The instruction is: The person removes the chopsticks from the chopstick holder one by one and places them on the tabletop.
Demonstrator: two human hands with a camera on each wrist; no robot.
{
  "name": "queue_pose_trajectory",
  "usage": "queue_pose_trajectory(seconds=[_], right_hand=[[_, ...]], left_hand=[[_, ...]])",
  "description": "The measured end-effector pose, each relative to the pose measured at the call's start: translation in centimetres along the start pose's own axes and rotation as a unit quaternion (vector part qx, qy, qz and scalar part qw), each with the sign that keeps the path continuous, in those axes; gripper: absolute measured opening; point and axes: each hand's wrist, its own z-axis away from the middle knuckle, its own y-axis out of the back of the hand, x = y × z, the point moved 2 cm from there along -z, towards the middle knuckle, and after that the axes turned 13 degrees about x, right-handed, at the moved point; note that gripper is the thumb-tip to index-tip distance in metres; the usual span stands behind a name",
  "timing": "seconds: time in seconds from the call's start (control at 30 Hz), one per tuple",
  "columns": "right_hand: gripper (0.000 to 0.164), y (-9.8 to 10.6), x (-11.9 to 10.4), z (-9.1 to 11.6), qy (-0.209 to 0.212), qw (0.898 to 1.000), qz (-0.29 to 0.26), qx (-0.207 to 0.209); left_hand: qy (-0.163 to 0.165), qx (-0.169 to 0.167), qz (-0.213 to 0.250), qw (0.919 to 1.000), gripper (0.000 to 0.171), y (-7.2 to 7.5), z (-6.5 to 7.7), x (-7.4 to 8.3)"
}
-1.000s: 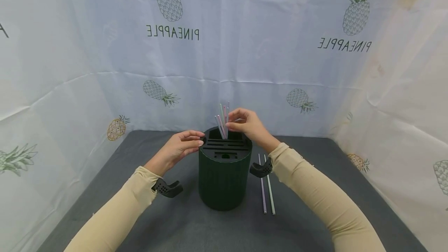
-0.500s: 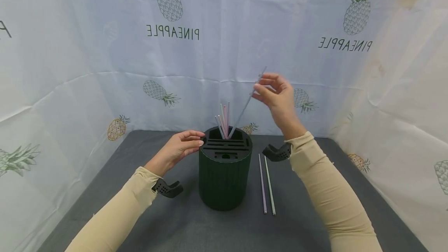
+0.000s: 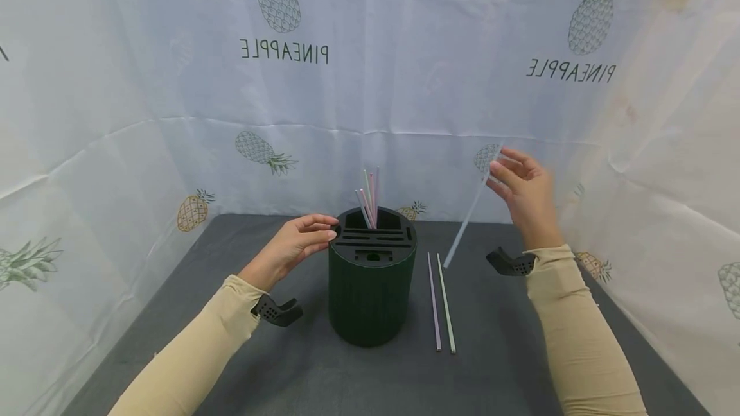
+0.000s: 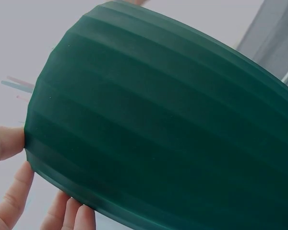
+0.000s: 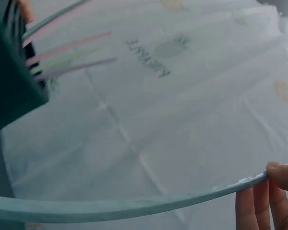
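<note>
My right hand [image 3: 525,194] pinches a pale blue chopstick [image 3: 465,226] near its upper, thinner end, with the thicker end slanting down to the left. In the right wrist view the chopstick [image 5: 110,209] runs across the bottom, held between thumb and fingers. A dark green ribbed utensil holder [image 3: 369,300] stands upright in the middle, its black top slotted. Several pastel chopsticks [image 3: 372,201] lean in its rear compartment, lower ends hidden. My left hand [image 3: 291,246] touches the holder's left rim; in the left wrist view relaxed fingertips rest against its ribbed side [image 4: 149,115].
A lilac chopstick [image 3: 435,307] and a pale green chopstick [image 3: 447,310] lie side by side on the dark grey tabletop [image 3: 260,364], right of the holder. A white pineapple-print curtain [image 3: 370,82] rises behind the table and along both sides.
My right hand has drawn the pale blue chopstick up out of the holder and carried it right, then lower, above the lying pair. My left hand has stayed at the rim.
</note>
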Motion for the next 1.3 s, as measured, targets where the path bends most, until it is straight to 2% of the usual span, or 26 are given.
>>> queue_pose_trajectory(seconds=[0.07, 0.13, 0.27, 0.3, 0.43, 0.53, 0.63, 0.73, 1.0, 1.3], right_hand=[[0.028, 2.1, 2.1, 0.0, -0.024, 0.999, 0.049, 0.003], [0.026, 4.1, 4.5, 0.2, -0.038, 0.992, 0.123, 0.010], [0.035, 7.5, 8.9, 0.9, -0.077, 0.965, 0.250, 0.008], [0.040, 8.2, 9.8, 1.1, -0.087, 0.958, 0.274, 0.005], [0.054, 9.8, 12.6, 1.8, -0.130, 0.941, 0.312, -0.016], [0.053, 10.1, 14.2, 2.1, -0.150, 0.930, 0.334, -0.030], [0.048, 10.0, 15.6, 2.2, -0.158, 0.916, 0.366, -0.045], [0.045, 10.0, 17.1, 2.2, -0.164, 0.907, 0.385, -0.053], [0.038, 10.1, 19.9, 1.8, -0.158, 0.893, 0.418, -0.046], [0.036, 9.3, 20.1, 2.1, -0.160, 0.882, 0.441, -0.034]], left_hand=[[-0.001, 0.000, -0.001, 1.0000, 0.045, 0.0, 0.0, 0.0], [-0.001, 0.000, -0.001, 1.0000, 0.045, 0.0, 0.0, 0.0], [0.000, 0.001, -0.002, 1.0000, 0.045, 0.0, 0.1, 0.1], [0.000, 0.001, -0.002, 1.0000, 0.045, 0.0, 0.1, 0.1], [0.001, -0.001, -0.002, 1.0000, 0.046, -0.1, 0.1, 0.1], [0.002, -0.002, -0.001, 1.0000, 0.045, -0.1, 0.0, 0.1], [0.002, 0.000, -0.002, 1.0000, 0.045, -0.1, 0.0, 0.1], [0.001, 0.000, -0.002, 1.0000, 0.044, -0.1, 0.0, 0.0], [0.000, -0.002, -0.003, 1.0000, 0.045, -0.1, 0.0, 0.0], [0.001, -0.003, -0.003, 1.0000, 0.044, 0.0, 0.0, 0.0]])
